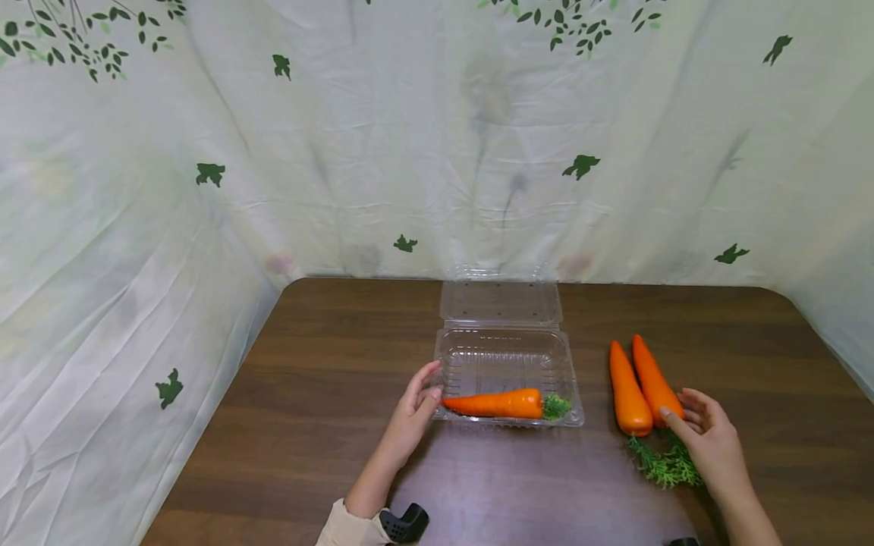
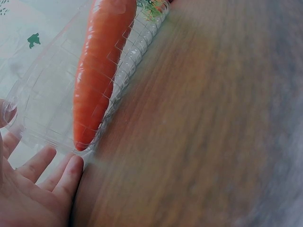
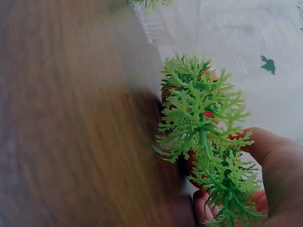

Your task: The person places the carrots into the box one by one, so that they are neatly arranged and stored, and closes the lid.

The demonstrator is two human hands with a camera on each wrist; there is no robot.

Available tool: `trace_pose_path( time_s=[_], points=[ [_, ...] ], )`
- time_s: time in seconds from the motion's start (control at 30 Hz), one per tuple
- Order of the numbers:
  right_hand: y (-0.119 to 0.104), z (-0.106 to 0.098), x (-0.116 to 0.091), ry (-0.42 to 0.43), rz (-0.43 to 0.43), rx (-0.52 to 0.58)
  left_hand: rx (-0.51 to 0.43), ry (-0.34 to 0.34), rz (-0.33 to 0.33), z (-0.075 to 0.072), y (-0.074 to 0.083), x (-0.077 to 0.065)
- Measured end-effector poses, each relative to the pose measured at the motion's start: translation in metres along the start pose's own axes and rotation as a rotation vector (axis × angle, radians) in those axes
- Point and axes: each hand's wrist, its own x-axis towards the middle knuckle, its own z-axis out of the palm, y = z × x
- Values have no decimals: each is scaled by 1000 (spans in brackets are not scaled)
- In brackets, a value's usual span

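Observation:
A clear plastic clamshell box [image 1: 505,345] stands unfolded on the table, its lid [image 1: 501,302] lying back behind it. Along its front side lies an orange carrot [image 1: 495,403] with a short green top, its tip pointing left. My left hand [image 1: 410,413] touches the box's left side, fingers fairly straight and spread against the wall in the left wrist view. To the right, two more carrots lie side by side with leafy tops [image 3: 203,113] toward me. My right hand [image 1: 717,440] grips the right carrot [image 1: 654,371] between thumb and fingers; the left carrot [image 1: 628,390] lies beside it.
The brown wooden table [image 1: 328,364] has rounded back corners. A whitish curtain [image 1: 410,136] with leaf prints hangs right behind its back edge and along the left. A black device [image 1: 404,523] sits at my left wrist.

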Motion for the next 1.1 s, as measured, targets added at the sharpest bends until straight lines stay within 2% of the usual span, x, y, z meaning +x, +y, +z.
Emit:
trace_pose_path(
  time_s=[0.13,0.27,0.47,0.6,0.83,0.93,1.1],
  points=[
    [-3,-2,-2,-29,57,-97,2,1,0,0,0,0],
    [-6,-2,-3,-25,78,-164,5,2,0,-1,-1,0],
    [-8,1,-3,82,58,-117,12,1,1,-1,-1,0],
    [-8,1,-4,134,62,0,11,-2,1,0,0,0],
    [-13,1,-4,183,24,548,14,4,-3,0,1,-1],
    [-19,1,-4,227,11,624,11,5,-4,0,2,-1],
    [-29,1,-5,280,4,673,8,7,2,1,1,-1]
  ],
)
